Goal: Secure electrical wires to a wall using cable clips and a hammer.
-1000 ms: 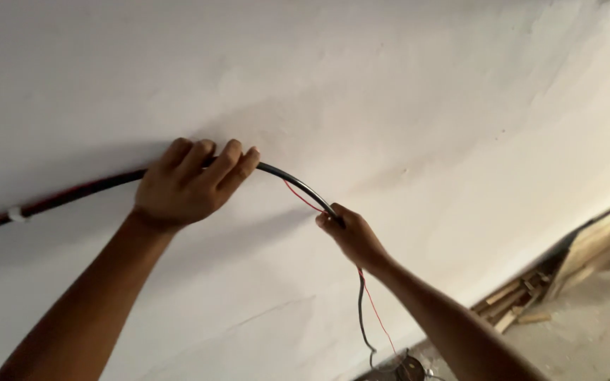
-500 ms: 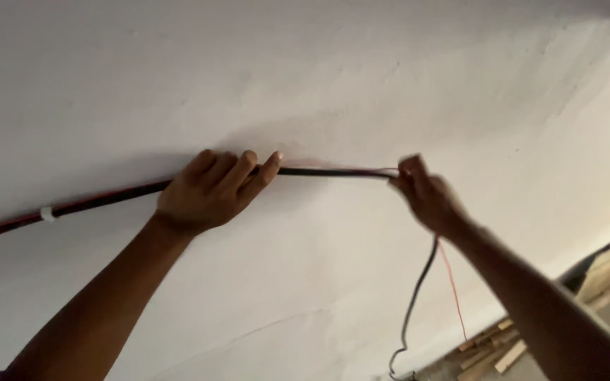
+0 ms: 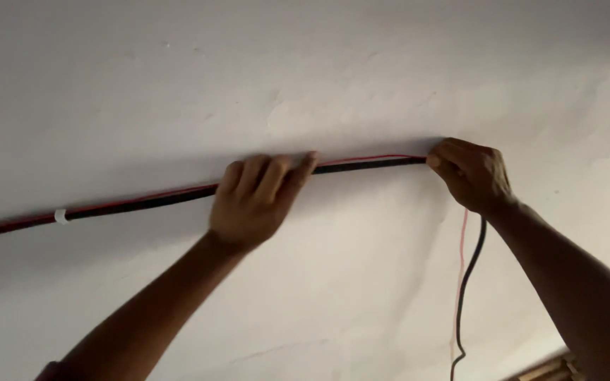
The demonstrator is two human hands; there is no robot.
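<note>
**Cable pressed on the wall, loose end hanging**

On the white wall (image 3: 305, 77), I hold the black cable (image 3: 368, 166) and the thin red wire (image 3: 383, 159) flat against the plaster. Taking the white clip (image 3: 61, 216) as my mark: the clip already fixes the pair to the wall, and everything left of it lies tidy along the surface. Right of the clip, my left hand (image 3: 259, 201) lies over the cable, fingers together and pressing it to the wall. Further right from the clip, my right hand (image 3: 473, 173) is closed around the pair, pinching it where it bends downward.

I judge that the part at the clip is finished, and the part between my hands is straight but has no clip visible. Below my right hand, far from the clip, both hang loose.

At the lower right corner I see some wooden pieces (image 3: 548, 368), well away. Nothing blocks the wall along the line.
</note>
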